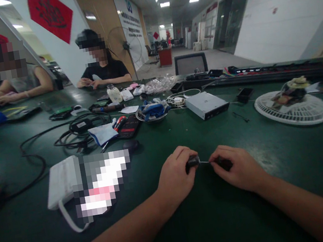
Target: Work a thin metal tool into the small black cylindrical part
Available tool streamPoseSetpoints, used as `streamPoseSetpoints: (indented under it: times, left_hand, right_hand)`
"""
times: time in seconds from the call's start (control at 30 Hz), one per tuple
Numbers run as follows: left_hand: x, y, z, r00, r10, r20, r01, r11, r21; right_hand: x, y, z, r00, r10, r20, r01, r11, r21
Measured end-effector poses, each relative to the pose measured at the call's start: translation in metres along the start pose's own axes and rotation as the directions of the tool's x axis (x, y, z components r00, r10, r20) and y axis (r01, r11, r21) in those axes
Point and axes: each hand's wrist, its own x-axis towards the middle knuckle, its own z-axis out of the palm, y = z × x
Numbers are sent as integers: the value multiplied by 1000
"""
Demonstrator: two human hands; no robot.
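The left hand (178, 174) wraps round the dark handle of a slim tool (193, 161), which lies level between the hands, near the green surface (181, 237); the right hand (240, 165) has its fingertips pinched at the far end of the thin metal shaft. Beyond them sits a silver box with a black front (206, 104); to its right lies a white slatted disc (271, 113).

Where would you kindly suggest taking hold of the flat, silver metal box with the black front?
Probably its left and right edges, from the near side: the silver box lies flat, top uncovered, and coiled white cable sits by its far-left corner.
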Motion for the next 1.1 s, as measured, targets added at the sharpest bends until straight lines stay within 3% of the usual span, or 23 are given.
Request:
streamPoseSetpoints:
  times: [0.17,0.37,0.5,0.8,1.1]
  left_hand:
    - [-1,-1,1,999,21,37,-22,1000,13]
    - [-2,-2,2,999,22,39,-23,1000,12]
    - [-1,-2,2,998,38,58,-39,999,10]
    - [-1,-2,3,1000,-18,-14,19,999,41]
    - [0,-2,3,999,-37,-8,37,998,45]
  right_hand:
    - [0,-2,-1,1000,4,-26,-4,1000,-9]
    - [-1,-3,-1,999,-21,29,21,1000,-10]
    - [0,-3,1,998,58,-20,-59,997,-43]
    - [3,-3,2,975,211,-72,-220,962,-162]
    - [4,-3,1,984,144,109,-125,978,-167]
